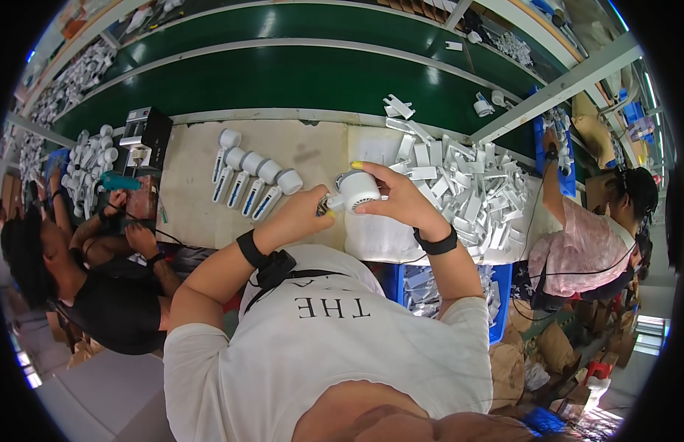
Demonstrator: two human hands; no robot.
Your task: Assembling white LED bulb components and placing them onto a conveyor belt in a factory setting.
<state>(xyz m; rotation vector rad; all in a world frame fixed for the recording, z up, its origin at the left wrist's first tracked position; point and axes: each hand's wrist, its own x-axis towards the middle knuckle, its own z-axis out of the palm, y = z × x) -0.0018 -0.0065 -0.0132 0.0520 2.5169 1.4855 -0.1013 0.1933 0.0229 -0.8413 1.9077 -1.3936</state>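
Note:
In front of my chest is a white device with a round, slotted head (359, 190) and a grey rim, which looks like a small handheld fan. My right hand (402, 197) grips the head from the right, thumb below and fingers above. The fingers of my left hand (296, 214) close round its narrow left end, where a small dark, metallic-looking part shows; its details are too small to tell. Left of my hands, several similar fans (265, 201) lie in a slanted row on the table (191, 214), round heads up and right, blue-striped handles toward me.
A pile of white handle shells (467, 184) covers the table's right side. Below it stands a blue bin (501, 295) of parts. A black-and-silver machine (147, 140) stands at left. One co-worker (113, 295) holds a teal tool (119, 181); another (585, 236) sits at right. A green conveyor (283, 81) runs behind.

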